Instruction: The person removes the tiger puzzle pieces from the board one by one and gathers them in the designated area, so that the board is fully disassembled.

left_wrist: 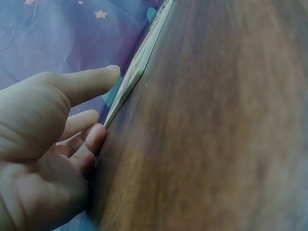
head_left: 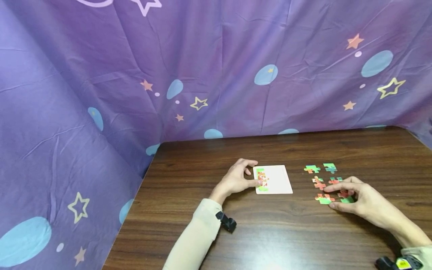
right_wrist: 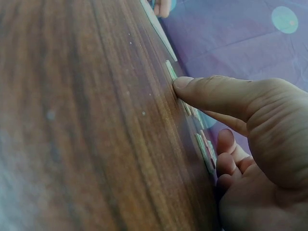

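Note:
A square white puzzle board (head_left: 278, 180) lies on the table, with a joined strip of green and red puzzle pieces (head_left: 261, 171) along its left side. My left hand (head_left: 237, 178) is at that side. Its thumb reaches over the strip, and its index finger extends to the board's far left corner. The left wrist view shows other fingertips (left_wrist: 98, 137) right at the board's edge. My right hand (head_left: 362, 200) is over the loose pieces, thumb and index finger apart around a green and red puzzle piece (head_left: 324, 200). In the right wrist view the thumb tip meets that piece's edge.
More loose pieces lie right of the board: a green and orange one (head_left: 312, 168), a green and blue one (head_left: 330, 167), a red one (head_left: 318, 182), and several partly under my right hand. A purple patterned cloth (head_left: 236, 105) hangs behind the dark wooden table (head_left: 189, 176).

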The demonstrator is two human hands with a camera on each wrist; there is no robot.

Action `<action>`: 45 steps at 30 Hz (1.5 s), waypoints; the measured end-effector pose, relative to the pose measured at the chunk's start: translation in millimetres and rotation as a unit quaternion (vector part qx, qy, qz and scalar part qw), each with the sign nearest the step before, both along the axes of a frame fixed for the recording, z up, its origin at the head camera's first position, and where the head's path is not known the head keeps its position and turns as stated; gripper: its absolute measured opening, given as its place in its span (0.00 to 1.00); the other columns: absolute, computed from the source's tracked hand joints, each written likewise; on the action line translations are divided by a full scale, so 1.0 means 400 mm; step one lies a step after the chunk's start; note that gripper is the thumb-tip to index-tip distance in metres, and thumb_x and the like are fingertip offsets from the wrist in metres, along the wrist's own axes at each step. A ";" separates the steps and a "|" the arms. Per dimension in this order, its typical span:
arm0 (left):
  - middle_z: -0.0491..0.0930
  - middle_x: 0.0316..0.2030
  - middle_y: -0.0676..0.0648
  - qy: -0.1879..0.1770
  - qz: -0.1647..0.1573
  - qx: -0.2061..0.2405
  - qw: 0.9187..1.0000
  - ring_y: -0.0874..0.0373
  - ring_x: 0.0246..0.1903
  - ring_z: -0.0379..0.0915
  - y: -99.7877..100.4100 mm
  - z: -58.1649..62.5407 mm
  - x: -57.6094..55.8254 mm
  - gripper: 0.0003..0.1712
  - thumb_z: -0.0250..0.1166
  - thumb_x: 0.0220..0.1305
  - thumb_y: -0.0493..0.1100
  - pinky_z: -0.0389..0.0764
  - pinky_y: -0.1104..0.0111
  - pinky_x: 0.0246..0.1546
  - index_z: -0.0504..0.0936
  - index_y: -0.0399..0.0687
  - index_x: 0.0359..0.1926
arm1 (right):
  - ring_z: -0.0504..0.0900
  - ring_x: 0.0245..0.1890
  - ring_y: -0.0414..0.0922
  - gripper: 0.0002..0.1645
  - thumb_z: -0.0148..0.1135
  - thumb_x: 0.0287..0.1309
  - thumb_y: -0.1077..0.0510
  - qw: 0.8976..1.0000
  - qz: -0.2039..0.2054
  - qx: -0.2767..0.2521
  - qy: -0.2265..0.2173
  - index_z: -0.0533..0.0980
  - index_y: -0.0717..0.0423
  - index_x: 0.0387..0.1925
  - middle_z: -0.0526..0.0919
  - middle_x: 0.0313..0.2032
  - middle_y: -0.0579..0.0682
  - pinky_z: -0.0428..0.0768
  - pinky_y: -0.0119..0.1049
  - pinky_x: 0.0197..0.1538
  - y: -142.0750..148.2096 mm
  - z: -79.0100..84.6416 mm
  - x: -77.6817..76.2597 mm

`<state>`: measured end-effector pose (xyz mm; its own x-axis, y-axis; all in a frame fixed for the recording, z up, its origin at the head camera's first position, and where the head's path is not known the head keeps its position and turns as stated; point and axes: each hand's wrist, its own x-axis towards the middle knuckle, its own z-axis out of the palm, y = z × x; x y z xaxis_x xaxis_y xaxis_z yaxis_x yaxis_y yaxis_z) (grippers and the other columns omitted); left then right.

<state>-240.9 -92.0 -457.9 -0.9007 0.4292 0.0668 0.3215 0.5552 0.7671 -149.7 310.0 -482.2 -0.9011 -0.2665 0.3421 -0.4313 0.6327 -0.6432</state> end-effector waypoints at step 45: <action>0.80 0.54 0.54 0.039 0.014 -0.056 0.998 0.65 0.46 0.75 0.008 -0.028 -0.024 0.40 0.88 0.59 0.49 0.78 0.71 0.48 0.84 0.52 0.71 | 0.88 0.44 0.42 0.25 0.78 0.68 0.63 0.986 0.084 -0.104 -0.104 0.83 0.68 0.63 0.90 0.50 0.61 0.87 0.31 0.45 -0.359 0.119 -0.195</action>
